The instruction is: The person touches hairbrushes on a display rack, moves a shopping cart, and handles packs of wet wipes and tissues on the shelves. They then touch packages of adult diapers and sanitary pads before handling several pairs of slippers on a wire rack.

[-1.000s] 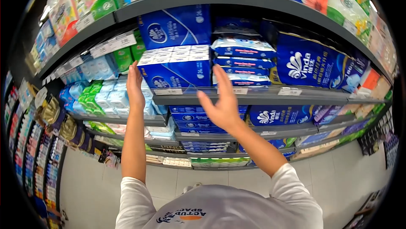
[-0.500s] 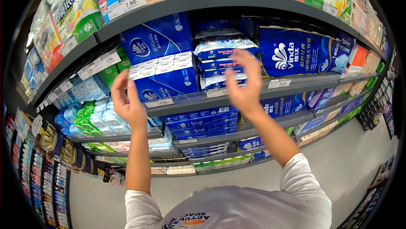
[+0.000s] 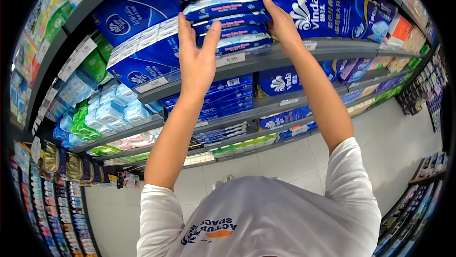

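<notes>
A stack of flat blue-and-white soft packs with pink lettering (image 3: 237,19) sits on the shelf between my two hands. My left hand (image 3: 197,62) is at the stack's left end, its fingers stretched upward and its thumb apart in front of the packs. On the other end, my right hand (image 3: 283,24) reaches along the right side with its fingers extended. Its thumb side is partly hidden against the packs. Both hands appear to touch the stack, though how firmly cannot be seen. Left of it stand blue tissue multipacks (image 3: 156,62); right of it is a large blue Vinda pack (image 3: 327,12).
A grey shelf edge with a price tag (image 3: 230,59) runs below the stack. Lower shelves hold more blue tissue packs (image 3: 223,95) and white-and-green packs (image 3: 109,110). Hanging goods (image 3: 76,167) project at the left. Pale floor tiles (image 3: 285,162) lie below.
Both hands have moved up to the stack, the left one to the right from in front of the multipacks. The view has shifted, and the packs appear lower-left or higher in frame.
</notes>
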Action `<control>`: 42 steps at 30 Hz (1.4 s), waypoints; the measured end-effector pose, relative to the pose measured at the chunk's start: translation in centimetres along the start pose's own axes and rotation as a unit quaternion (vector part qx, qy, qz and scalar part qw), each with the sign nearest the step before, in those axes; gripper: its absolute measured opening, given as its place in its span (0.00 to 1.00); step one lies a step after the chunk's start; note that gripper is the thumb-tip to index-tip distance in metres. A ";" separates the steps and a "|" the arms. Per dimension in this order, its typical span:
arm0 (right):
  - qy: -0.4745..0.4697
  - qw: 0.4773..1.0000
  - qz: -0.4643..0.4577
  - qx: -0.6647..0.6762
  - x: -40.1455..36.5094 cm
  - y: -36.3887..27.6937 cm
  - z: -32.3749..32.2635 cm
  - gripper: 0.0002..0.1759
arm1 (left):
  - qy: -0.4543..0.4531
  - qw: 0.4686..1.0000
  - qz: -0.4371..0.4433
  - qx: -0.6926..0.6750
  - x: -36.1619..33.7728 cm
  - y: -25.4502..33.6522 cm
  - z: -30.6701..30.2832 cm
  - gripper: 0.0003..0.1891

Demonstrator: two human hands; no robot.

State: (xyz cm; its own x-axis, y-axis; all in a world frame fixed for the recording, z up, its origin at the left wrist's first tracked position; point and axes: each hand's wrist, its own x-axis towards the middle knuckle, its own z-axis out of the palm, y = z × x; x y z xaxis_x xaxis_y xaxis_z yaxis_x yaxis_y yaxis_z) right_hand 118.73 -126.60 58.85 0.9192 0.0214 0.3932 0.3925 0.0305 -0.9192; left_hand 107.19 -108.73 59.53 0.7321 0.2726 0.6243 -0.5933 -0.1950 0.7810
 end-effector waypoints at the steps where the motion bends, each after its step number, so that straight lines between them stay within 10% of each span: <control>1: -0.002 1.000 0.000 0.000 -0.3 -0.3 0.2 0.44 | 0.009 1.000 0.008 0.018 -0.1 0.1 0.3 0.48; 21: -0.056 0.995 -0.054 -0.060 0.8 0.5 0.3 0.48 | 0.055 0.993 0.092 0.043 -0.8 -4.1 2.7 0.31; 42: -0.014 0.994 -0.104 -0.028 -0.6 -0.2 -0.1 0.45 | 0.064 0.952 0.155 0.255 -1.5 -3.6 2.4 0.41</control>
State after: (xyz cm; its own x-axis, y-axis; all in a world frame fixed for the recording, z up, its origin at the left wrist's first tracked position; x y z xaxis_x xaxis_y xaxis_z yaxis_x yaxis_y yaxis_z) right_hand 118.08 -126.70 58.74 0.8168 0.0477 0.5750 0.5762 -0.0190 -0.8171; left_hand 109.07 -110.71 55.84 0.4811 0.2342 0.8448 -0.5115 -0.7077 0.4874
